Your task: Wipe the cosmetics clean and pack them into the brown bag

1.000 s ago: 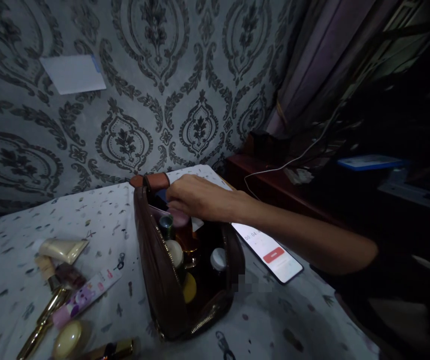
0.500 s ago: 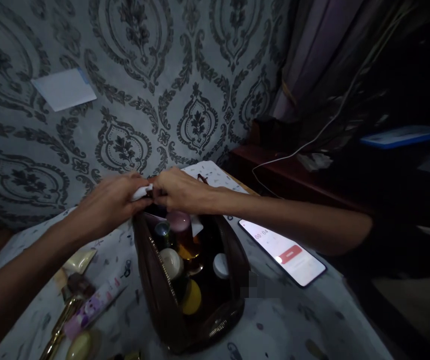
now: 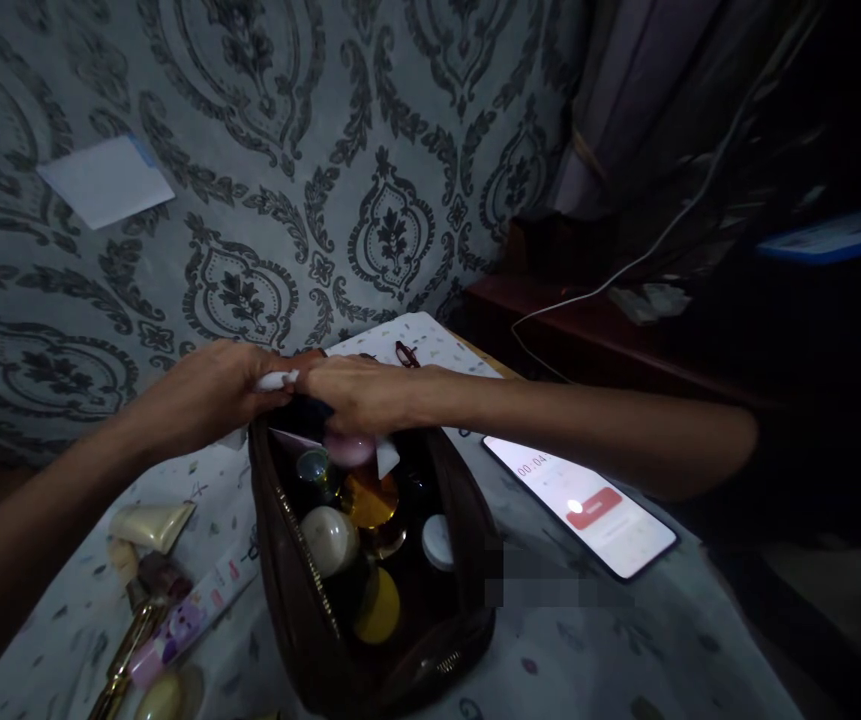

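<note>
A dark brown zippered bag lies open on the patterned cloth. Inside are an amber bottle, a cream-capped jar, a yellow lid and a white cap. At the bag's far end my left hand is closed on a small white item. Right beside it, my right hand reaches over the far rim with its fingers curled down into the bag; their tips are hidden, so what they hold cannot be made out.
Left of the bag lie a cream tube, a purple-white tube and gold-coloured items. A lit phone rests to the right. Glasses sit behind, near the patterned wall. A white cable hangs at the right.
My right hand has dipped slightly lower at the bag's far end. My left hand still has the white item. The view has shifted a little, and the bag appears slightly further left.
</note>
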The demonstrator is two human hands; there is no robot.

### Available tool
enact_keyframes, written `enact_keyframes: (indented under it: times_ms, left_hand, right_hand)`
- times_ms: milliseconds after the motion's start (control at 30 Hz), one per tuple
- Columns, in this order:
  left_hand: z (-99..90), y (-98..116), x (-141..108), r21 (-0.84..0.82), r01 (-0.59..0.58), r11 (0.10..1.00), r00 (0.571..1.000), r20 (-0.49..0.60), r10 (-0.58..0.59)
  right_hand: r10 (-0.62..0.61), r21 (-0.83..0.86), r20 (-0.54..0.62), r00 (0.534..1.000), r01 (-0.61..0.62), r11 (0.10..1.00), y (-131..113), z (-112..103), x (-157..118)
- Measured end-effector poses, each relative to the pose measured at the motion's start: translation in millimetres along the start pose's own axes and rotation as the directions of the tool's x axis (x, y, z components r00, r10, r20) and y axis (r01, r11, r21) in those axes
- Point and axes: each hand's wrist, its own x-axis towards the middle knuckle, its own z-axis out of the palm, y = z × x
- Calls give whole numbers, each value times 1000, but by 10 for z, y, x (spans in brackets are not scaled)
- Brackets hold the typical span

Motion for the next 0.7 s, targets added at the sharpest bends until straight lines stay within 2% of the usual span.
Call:
enact_keyframes:
  times_ms: [100, 167, 333, 533, 700]
  left_hand:
    - [-11, 6, 21, 6, 16, 1000, 1000, 11, -16]
    - [-28, 19, 32, -14, 31, 999, 999, 20, -31]
    - [-45, 24, 32, -41, 20, 999, 999, 41, -19]
    - [-11, -44, 45, -104, 15, 994, 999, 31, -12]
    - [-1, -58, 78, -122, 12, 992, 1000, 21, -10]
  right_hand:
    - [27, -71, 66, 997, -22, 997, -24, -17, 40]
    - [4, -107, 111, 994, 8, 994, -28, -48, 93]
    - [-12, -103, 192, 981, 33, 994, 0, -87, 227]
    - [-41, -48, 91, 995, 46, 998, 61, -54, 240]
    - [-29, -75, 66, 997, 33, 997, 58, -55, 226]
